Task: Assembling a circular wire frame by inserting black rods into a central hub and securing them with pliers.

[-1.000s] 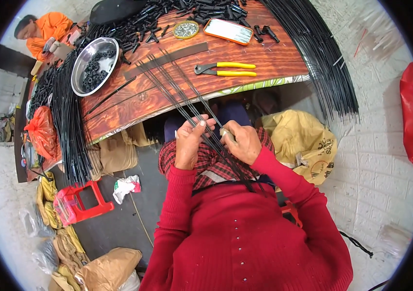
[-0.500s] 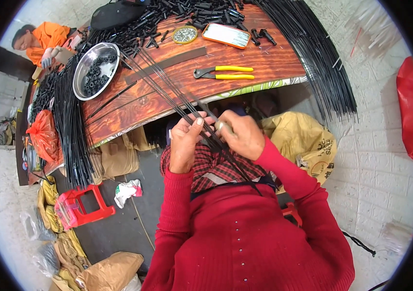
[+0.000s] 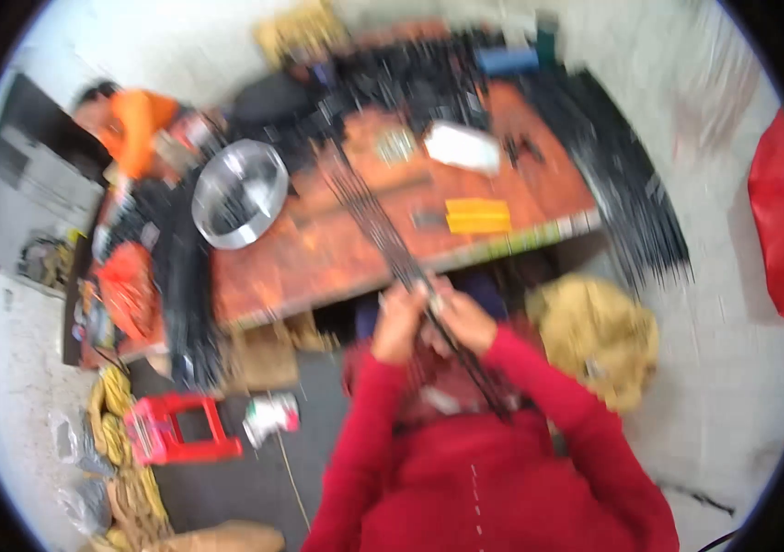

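Observation:
A bundle of long thin black rods (image 3: 369, 213) slants from above the table down toward my lap, blurred by motion. My left hand (image 3: 397, 322) is closed around its middle. Close beside it, my right hand (image 3: 463, 317) is closed on the same bundle; the fingers are smeared, so the exact grip is hard to make out. Beyond my hands, cutting pliers with yellow handles (image 3: 477, 216) lie on the wooden table (image 3: 295, 267).
A metal bowl (image 3: 254, 235) of black parts stands at the table's left, near a round dish (image 3: 396, 144) and a white tray (image 3: 463, 148). Rod bundles overhang both ends, left (image 3: 188, 294) and right (image 3: 626, 175). A person in orange (image 3: 141, 129) sits far left; a red stool (image 3: 217, 446) is lower left.
The view has tilted up and blurred, so the table sits lower in it. My hands have come closer together on the rods, which are now gathered more tightly.

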`<state>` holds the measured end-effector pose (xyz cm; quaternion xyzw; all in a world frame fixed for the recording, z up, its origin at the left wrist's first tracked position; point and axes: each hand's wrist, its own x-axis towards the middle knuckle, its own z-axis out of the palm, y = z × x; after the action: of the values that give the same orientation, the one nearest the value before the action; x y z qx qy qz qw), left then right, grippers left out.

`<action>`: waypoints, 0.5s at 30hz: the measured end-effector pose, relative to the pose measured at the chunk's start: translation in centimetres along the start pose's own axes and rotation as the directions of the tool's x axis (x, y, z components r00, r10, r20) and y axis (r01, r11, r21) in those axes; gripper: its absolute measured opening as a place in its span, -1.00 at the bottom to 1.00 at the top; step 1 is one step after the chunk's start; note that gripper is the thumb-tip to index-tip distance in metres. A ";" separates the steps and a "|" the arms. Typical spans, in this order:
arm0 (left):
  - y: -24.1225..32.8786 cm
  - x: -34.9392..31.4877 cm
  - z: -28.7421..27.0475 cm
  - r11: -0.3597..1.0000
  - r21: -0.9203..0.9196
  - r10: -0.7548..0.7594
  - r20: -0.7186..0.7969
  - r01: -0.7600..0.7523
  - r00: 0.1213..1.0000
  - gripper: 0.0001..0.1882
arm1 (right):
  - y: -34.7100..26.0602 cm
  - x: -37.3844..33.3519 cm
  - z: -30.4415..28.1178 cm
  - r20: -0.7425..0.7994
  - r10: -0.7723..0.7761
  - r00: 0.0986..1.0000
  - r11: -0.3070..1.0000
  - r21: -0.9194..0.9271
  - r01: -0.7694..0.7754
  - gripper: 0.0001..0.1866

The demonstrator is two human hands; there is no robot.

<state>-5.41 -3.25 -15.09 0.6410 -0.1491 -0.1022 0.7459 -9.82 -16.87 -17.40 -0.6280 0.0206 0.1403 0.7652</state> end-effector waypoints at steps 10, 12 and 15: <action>3.2 -3.2 -7.4 0.898 0.432 -0.120 0.059 0.083 0.991 -0.48 | -1.6 -4.1 -2.8 0.199 0.323 0.925 0.913 0.192 -0.360 -0.75; 3.9 -2.9 -6.6 0.870 0.491 0.023 0.047 -0.043 0.999 -0.41 | -4.1 -4.7 -1.6 0.240 0.348 0.906 0.900 0.186 -0.395 -0.77; 4.5 -1.1 -4.9 0.926 0.344 0.044 0.318 -0.158 0.947 -0.29 | -7.4 -4.9 0.5 0.318 0.344 0.883 0.893 0.180 -0.412 -0.79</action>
<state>-4.86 2.41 -11.38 0.7363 -0.3117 -0.1311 0.5862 -12.86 -18.59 -9.20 -0.4873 0.0529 0.3710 0.7888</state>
